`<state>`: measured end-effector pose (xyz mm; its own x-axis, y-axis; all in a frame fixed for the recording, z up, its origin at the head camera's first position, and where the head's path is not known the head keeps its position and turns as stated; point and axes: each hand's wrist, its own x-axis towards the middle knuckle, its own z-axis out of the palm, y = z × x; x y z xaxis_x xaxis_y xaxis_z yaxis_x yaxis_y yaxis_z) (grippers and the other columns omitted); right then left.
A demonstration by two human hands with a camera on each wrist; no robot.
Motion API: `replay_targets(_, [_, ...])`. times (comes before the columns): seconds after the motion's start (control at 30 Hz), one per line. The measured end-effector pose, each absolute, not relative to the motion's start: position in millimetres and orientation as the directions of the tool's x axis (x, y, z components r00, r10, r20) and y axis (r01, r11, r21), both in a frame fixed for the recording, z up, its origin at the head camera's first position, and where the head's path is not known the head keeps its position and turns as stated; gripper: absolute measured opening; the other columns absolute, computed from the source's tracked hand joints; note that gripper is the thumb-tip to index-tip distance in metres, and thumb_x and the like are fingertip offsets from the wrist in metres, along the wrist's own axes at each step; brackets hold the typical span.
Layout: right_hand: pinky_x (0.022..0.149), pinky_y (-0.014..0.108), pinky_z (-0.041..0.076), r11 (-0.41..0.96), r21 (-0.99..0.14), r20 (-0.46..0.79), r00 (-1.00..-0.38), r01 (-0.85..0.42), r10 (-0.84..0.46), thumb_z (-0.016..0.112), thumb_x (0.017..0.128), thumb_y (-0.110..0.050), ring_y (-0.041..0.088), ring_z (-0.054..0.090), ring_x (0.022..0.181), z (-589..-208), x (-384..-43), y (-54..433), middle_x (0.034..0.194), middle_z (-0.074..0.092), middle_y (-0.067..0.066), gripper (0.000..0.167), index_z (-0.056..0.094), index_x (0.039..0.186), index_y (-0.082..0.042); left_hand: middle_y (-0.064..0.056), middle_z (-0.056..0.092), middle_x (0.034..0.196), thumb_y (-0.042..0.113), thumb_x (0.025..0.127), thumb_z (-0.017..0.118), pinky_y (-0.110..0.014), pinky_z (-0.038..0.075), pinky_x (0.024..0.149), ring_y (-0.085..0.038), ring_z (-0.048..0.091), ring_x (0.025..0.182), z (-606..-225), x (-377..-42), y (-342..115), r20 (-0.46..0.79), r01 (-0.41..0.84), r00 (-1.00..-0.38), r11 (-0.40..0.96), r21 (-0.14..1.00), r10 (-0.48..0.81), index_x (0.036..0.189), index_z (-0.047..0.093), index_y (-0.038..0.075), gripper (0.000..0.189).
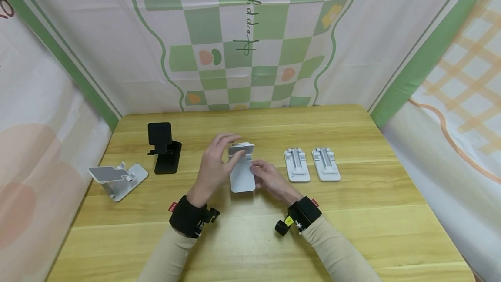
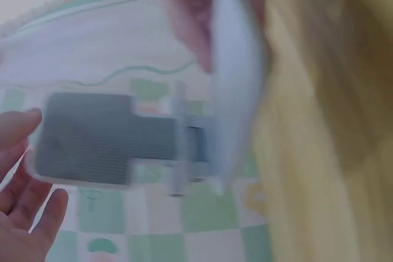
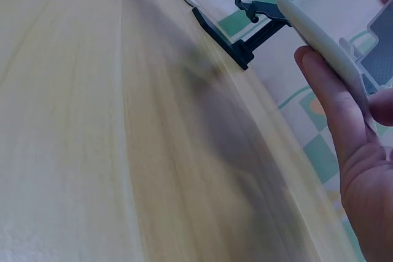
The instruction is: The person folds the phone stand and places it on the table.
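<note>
A white phone stand (image 1: 242, 177) is raised in front of me, its base plate upright and its grey-padded holder (image 2: 92, 139) folded out at the hinge. My right hand (image 1: 272, 179) grips the base along its right edge, thumb on one face and fingers on the other. Around the padded holder's outer end, my left hand (image 1: 213, 164) has thumb and fingers spread apart, fingertips right at its edge. Two folded white phone stands (image 1: 297, 165) (image 1: 326, 164) lie on the table, right of the right hand.
An unfolded black phone stand (image 1: 166, 156) stands at the left of the wooden table (image 1: 250, 247). Nearer the left edge is an unfolded white phone stand (image 1: 127, 182) with a grey pad. A patterned cloth (image 1: 270, 55) hangs behind the table.
</note>
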<state>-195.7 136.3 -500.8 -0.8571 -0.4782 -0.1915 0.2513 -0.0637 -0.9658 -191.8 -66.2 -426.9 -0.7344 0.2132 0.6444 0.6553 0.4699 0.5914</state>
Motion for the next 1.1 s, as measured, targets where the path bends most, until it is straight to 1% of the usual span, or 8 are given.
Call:
replay_targets(0.17, [0.067,0.022,0.054,-0.048,-0.969,-0.191,-0.863,0.241,-0.468,0.044,0.109,-0.014,0.012,0.066,0.08,-501.4,-195.2,138.2,0.105,0.068,0.006,0.044,0.04,0.14,0.018,-0.01,0.07,0.109,0.007,0.088,0.082,-0.037,0.058,0.086,-0.026,0.063,0.103,-411.7,-186.6,-62.3,0.691,0.694,-0.67,0.559,0.453,0.271,0.115,0.076,0.004,0.028])
replay_targets(0.3, [0.069,0.022,0.055,-0.048,-0.972,-0.18,-0.862,0.229,-0.473,0.044,0.11,-0.015,0.013,0.068,0.085,-502.1,-194.4,137.9,0.111,0.069,0.012,0.045,0.04,0.139,0.018,-0.008,0.071,0.104,0.003,0.089,0.08,-0.034,0.055,0.08,-0.024,0.061,0.096,-407.5,-184.1,-59.9,0.679,0.684,-0.66,0.631,0.365,0.322,0.109,0.079,0.006,0.02])
replay_targets(0.43, [0.072,0.023,0.057,-0.05,-0.973,-0.177,-0.865,0.226,-0.47,0.044,0.11,-0.015,0.016,0.071,0.091,-503.1,-193.6,136.9,0.12,0.068,0.021,0.045,0.039,0.14,0.018,-0.008,0.07,0.102,-0.002,0.09,0.076,-0.034,0.055,0.079,-0.025,0.06,0.094,-407.8,-181.7,-59.1,0.666,0.675,-0.667,0.648,0.351,0.334,0.105,0.079,0.005,0.017])
replay_targets(0.5, [0.072,0.024,0.058,-0.048,-0.972,-0.182,-0.869,0.229,-0.461,0.044,0.109,-0.014,0.017,0.071,0.091,-503.1,-193.4,136.4,0.122,0.066,0.026,0.045,0.039,0.14,0.018,-0.008,0.069,0.102,-0.003,0.091,0.075,-0.034,0.056,0.08,-0.025,0.06,0.094,-408.2,-181.1,-59.0,0.661,0.674,-0.67,0.648,0.354,0.336,0.105,0.078,0.004,0.016])
replay_targets(0.63, [0.07,0.023,0.058,-0.048,-0.97,-0.193,-0.877,0.238,-0.441,0.043,0.11,-0.014,0.017,0.071,0.091,-502.1,-193.3,136.0,0.127,0.062,0.031,0.044,0.04,0.14,0.018,-0.008,0.068,0.102,-0.003,0.092,0.074,-0.033,0.057,0.08,-0.025,0.059,0.095,-409.8,-181.0,-57.6,0.658,0.682,-0.668,0.641,0.353,0.348,0.105,0.077,0.004,0.015])
replay_targets(0.77, [0.065,0.024,0.057,-0.075,-0.968,-0.188,-0.887,0.241,-0.421,0.041,0.11,-0.015,0.018,0.071,0.093,-502.3,-195.0,136.6,0.128,0.062,0.028,0.046,0.04,0.143,0.017,-0.009,0.069,0.102,-0.005,0.09,0.074,-0.033,0.058,0.083,-0.025,0.061,0.096,-413.6,-180.3,-53.8,0.661,0.716,-0.636,0.624,0.313,0.398,0.103,0.075,0.004,0.016])
replay_targets(0.97, [0.053,0.028,0.055,-0.145,-0.955,-0.185,-0.905,0.257,-0.384,0.041,0.11,-0.014,0.018,0.07,0.082,-502.8,-199.7,138.8,0.114,0.068,0.015,0.043,0.044,0.141,0.015,-0.009,0.069,0.102,-0.006,0.088,0.076,-0.033,0.058,0.084,-0.025,0.061,0.095,-421.4,-177.6,-48.1,0.679,0.745,-0.591,0.618,0.252,0.436,0.1,0.075,0.005,0.016])
replay_targets(1.1, [0.058,0.027,0.056,-0.15,-0.953,-0.197,-0.916,0.262,-0.349,0.041,0.109,-0.013,0.018,0.07,0.085,-501.0,-201.0,139.9,0.114,0.067,0.014,0.042,0.045,0.138,0.016,-0.008,0.069,0.103,-0.009,0.084,0.079,-0.033,0.057,0.087,-0.025,0.061,0.095,-425.1,-175.1,-46.2,0.68,0.746,-0.58,0.629,0.221,0.448,0.1,0.074,0.007,0.023])
